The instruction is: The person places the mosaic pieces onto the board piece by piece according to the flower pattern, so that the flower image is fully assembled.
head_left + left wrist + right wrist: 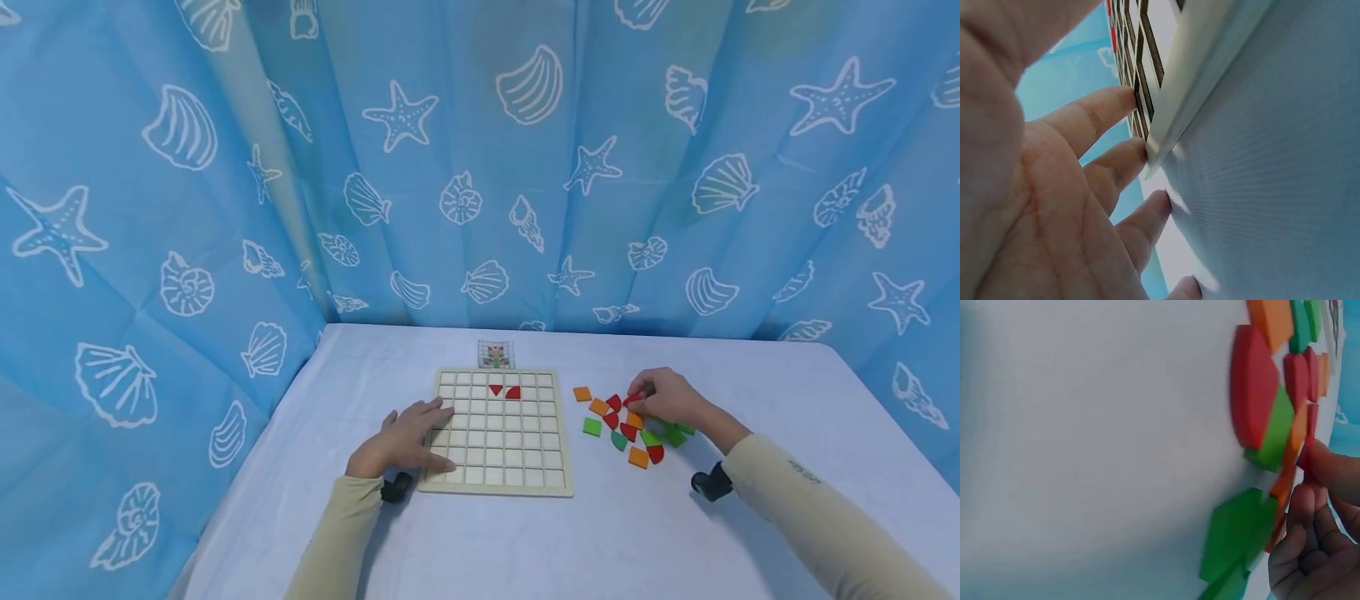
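My left hand (407, 437) lies with fingers spread over the left edge of a pale wooden grid board (495, 493). In the left wrist view, two fingertips (1124, 99) rest at the board's rim and others reach the white cloth beside it. A red triangle (496, 389) and a red quarter-circle piece (513, 392) sit in cells near the board's top. On the right, my right hand (669, 397) pinches a small red piece (1305, 454) between thumb and fingers, over a loose pile of coloured pieces. The held piece's full shape is hidden by the fingers.
Orange squares (638, 457), green pieces (592, 427) and red quarter circles (656, 454) lie scattered right of the board. A small pattern card (496, 354) touches the board's far edge. Behind the white-covered table (600, 542) hangs a blue shell-print curtain (480, 167).
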Demonstrator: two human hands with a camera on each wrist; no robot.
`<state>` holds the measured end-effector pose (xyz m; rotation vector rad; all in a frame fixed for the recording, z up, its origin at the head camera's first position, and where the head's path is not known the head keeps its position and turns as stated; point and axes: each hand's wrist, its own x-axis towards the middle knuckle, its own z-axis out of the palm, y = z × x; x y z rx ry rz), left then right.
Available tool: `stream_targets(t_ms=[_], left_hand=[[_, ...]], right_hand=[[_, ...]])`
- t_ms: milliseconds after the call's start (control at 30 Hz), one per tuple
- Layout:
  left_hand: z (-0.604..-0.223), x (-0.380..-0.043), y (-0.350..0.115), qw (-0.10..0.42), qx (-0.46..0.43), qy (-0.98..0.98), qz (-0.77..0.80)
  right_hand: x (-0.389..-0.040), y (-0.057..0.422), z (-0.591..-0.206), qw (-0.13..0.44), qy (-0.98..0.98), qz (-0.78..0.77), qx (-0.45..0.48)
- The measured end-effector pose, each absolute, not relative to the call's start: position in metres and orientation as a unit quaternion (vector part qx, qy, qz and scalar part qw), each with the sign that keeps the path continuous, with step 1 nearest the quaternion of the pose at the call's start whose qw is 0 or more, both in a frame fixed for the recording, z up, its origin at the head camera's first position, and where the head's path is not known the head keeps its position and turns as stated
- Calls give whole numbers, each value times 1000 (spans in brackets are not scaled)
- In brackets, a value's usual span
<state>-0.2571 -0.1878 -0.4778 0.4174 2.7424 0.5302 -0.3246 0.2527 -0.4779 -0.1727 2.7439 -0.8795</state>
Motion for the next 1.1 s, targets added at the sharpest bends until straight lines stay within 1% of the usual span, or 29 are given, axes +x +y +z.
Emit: stream_targets(t_ms=[200,400,733,1100], left_hand=[[-481,-259,-191,157,143,961,178],[-482,-258,-192,154,144,958,194],[-482,-255,-190,154,144,959,191],[-481,-260,-190,159,146,958,186]], right_hand=[[-333,246,-464,104,926,-359,-58],[-338,230,-453,107,913,-392,-46],[-340,210,-457,111,905,-404,-67],[-346,186,-457,118,901,-412,-63]])
